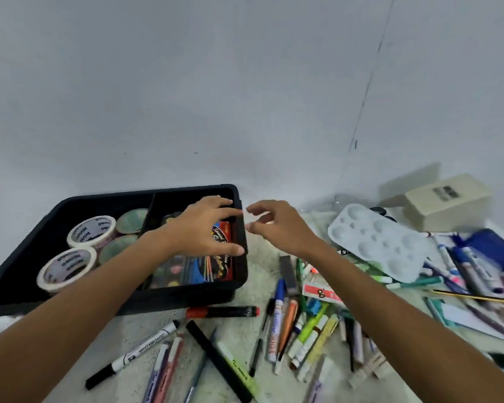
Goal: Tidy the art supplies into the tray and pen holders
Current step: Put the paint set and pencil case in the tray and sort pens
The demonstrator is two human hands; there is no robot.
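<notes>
A black divided tray [53,210] sits at the left. Its left compartment holds two white tape rolls [91,230] and round greenish pieces. Its right compartment holds a red and black box of coloured pencils [216,266]. My left hand [204,228] hovers over that right compartment, fingers spread and reaching to the tray's right wall, holding nothing. My right hand [277,225] floats just right of the tray, fingers loosely curled and empty. Loose markers and pens [285,327] lie scattered on the surface in front.
A white paint palette [378,242] lies upside-down on more markers at the right, beside a blue case [495,248]. A cream box [448,202] stands against the wall at the far right. A whiteboard marker [140,350] and a red-capped marker [224,312] lie near the tray's front.
</notes>
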